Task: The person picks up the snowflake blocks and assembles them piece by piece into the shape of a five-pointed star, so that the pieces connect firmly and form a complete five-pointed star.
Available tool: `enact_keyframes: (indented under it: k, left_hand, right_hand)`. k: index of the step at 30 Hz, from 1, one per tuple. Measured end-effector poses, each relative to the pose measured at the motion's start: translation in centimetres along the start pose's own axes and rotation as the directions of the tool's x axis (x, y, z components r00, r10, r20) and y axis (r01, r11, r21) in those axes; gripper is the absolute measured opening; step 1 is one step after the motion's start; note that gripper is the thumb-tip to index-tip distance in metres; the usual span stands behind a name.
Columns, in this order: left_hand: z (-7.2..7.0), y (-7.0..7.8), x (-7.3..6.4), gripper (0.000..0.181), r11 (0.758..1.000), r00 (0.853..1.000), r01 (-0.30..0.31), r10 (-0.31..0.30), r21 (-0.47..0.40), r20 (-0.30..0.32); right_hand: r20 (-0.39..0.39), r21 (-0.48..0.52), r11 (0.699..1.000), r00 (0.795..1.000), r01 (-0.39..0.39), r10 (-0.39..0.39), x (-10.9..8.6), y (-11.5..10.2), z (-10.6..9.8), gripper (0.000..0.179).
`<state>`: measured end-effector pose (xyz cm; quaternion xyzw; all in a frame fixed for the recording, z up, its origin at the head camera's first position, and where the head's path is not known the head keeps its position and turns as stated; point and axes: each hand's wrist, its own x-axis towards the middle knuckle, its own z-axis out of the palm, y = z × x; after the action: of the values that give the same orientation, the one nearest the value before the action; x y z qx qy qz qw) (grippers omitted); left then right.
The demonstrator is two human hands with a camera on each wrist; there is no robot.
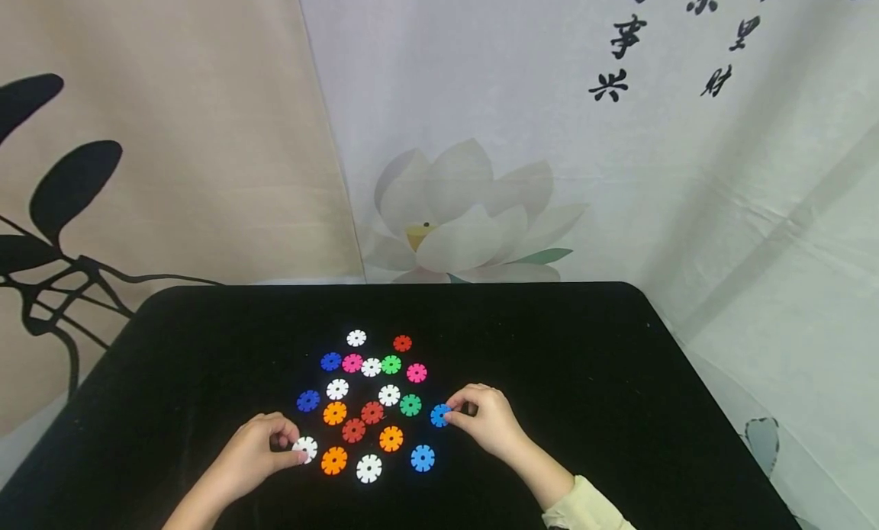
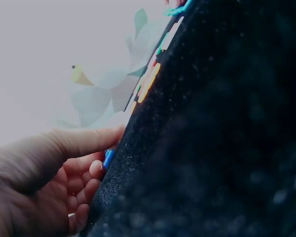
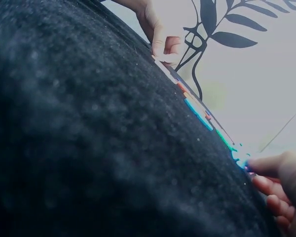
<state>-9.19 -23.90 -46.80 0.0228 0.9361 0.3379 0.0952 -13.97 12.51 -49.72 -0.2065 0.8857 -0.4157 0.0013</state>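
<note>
My left hand [image 1: 255,452] pinches the left edge of a white notched disc [image 1: 306,449] between thumb and fingers, at the near left of a group of discs. On the right side, my right hand [image 1: 489,422] holds a light blue notched disc [image 1: 440,415] by its edge; in the right wrist view this light blue disc [image 3: 240,157] looks tilted up from the cloth. Nearest the left hand lies an orange disc [image 1: 334,460]. Another light blue disc [image 1: 422,458] lies flat, nearer the front than the right hand. In the left wrist view, the thumb hides most of the white disc.
Between and beyond the hands, several more discs lie flat on the black table [image 1: 584,377], among them a green disc [image 1: 410,405], a red disc [image 1: 402,343] and a dark blue disc [image 1: 308,400]. A printed curtain [image 1: 481,95] hangs behind the table's far edge.
</note>
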Motion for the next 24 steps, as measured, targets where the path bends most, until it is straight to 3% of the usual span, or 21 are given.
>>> enact_keyframes:
  k: [5,10,13,19,24]
  left_hand:
    - [0.0,0.1,-0.3,0.023,0.998,1.0,0.026,-0.026,-0.057,-0.004]
    - [0.2,0.2,-0.5,0.017,0.983,0.996,0.082,-0.085,-0.165,-0.008]
    - [0.1,0.2,-0.6,0.016,0.974,0.996,0.086,-0.091,-0.209,-0.018]
    - [-0.2,0.9,-0.5,0.018,0.947,1.0,0.007,-0.009,-0.321,-0.005]
    - [-0.5,2.9,-0.5,0.021,0.919,0.999,-0.03,0.037,-0.392,0.011]
  right_hand:
    - [-0.005,0.057,0.998,1.0,-0.011,0.011,-0.1,0.1,0.0,0.005]
    - [-0.003,0.116,0.993,1.0,-0.027,0.027,-0.1,-0.2,-0.1,0.005]
    - [-0.004,0.138,0.99,0.999,-0.033,0.034,-0.1,-0.5,-0.2,0.005]
    - [-0.039,0.166,0.986,0.999,-0.015,0.022,-0.2,-0.9,-0.5,0.005]
    - [-0.084,0.194,0.981,0.996,0.018,-0.002,-0.4,-1.5,-1.0,0.004]
